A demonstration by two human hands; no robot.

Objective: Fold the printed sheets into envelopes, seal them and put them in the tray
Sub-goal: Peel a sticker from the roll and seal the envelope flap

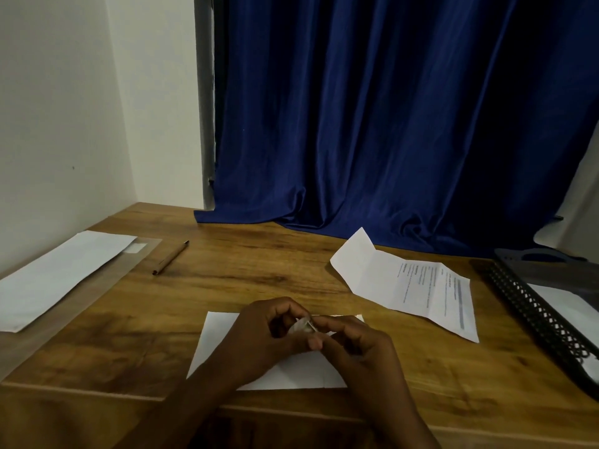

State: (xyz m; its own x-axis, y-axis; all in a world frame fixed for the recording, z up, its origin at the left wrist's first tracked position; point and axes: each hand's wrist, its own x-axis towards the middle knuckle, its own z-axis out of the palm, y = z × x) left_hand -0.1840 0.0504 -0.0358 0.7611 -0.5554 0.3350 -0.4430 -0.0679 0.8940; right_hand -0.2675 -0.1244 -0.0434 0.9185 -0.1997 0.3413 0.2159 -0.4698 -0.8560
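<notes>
A folded white envelope [220,348] lies flat on the wooden table near the front edge, partly hidden under both hands. My left hand [269,335] and my right hand [353,345] meet above it, fingers curled, pinching a small pale strip [303,327] between them; what it is cannot be told. A printed sheet [418,286] with fold creases lies to the right, one end lifted. The black mesh tray [534,312] stands at the right edge with a white envelope [564,306] inside.
White envelopes [61,273] lie in a clear plastic sleeve [142,251] at the left. A brown pen [170,258] rests behind them. A blue curtain [389,124] drapes onto the table's back edge.
</notes>
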